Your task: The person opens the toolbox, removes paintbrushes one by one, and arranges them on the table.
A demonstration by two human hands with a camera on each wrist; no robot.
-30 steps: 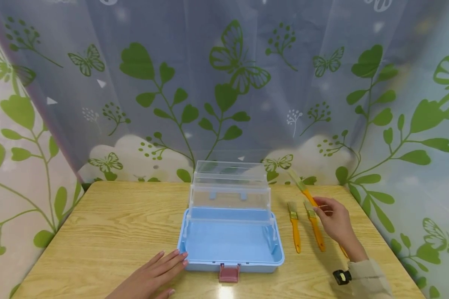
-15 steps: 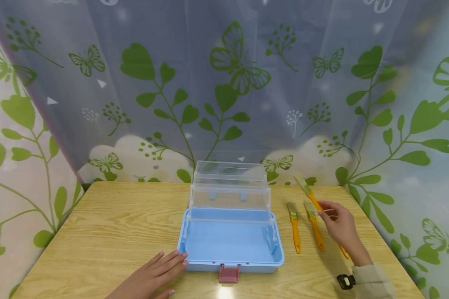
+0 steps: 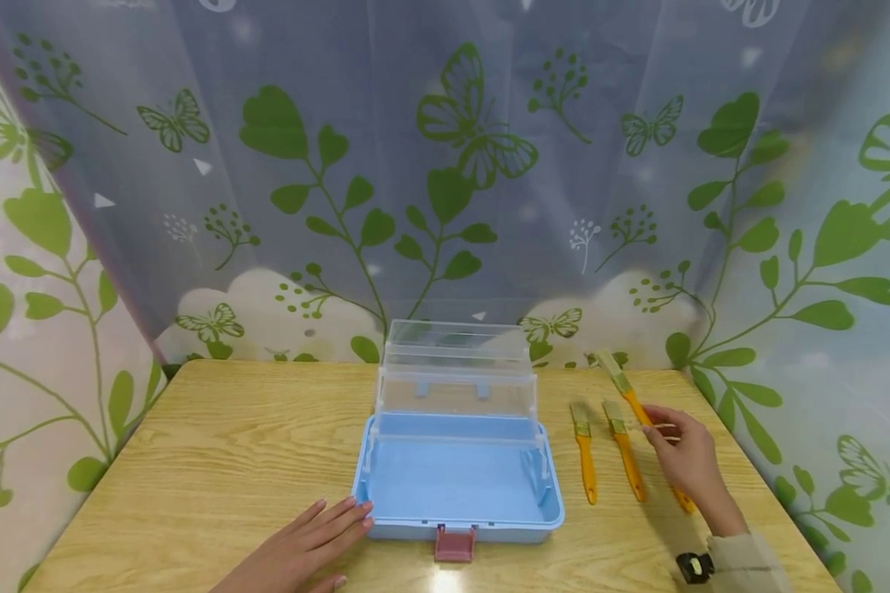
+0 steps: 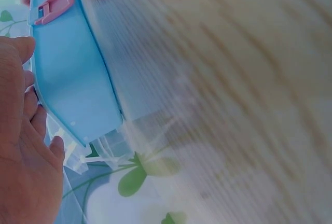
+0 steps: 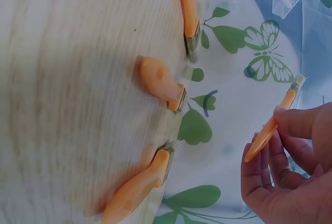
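My right hand (image 3: 682, 453) pinches the orange handle of a paintbrush (image 3: 633, 399), held above the table with its bristles pointing up and left. In the right wrist view, thumb and fingers close on that handle. Two more paintbrushes lie on the table left of the hand, one nearer the box (image 3: 586, 461) and one beside it (image 3: 626, 457). A third lying paintbrush (image 3: 682, 499) is mostly hidden beneath the right hand. An opened light-blue plastic box (image 3: 460, 473) stands in the middle. With fairly straight fingers, my left hand (image 3: 304, 543) touches its front left corner.
The box's clear lid (image 3: 456, 354) is raised at the back, and a pink latch (image 3: 455, 543) hangs at its front. Bare wood of the table (image 3: 252, 445) extends left of the box. A printed curtain (image 3: 304, 214) rises behind the table.
My right hand has moved to the right and a little nearer the front edge, carrying the paintbrush with it. The left hand and the box stay in place.
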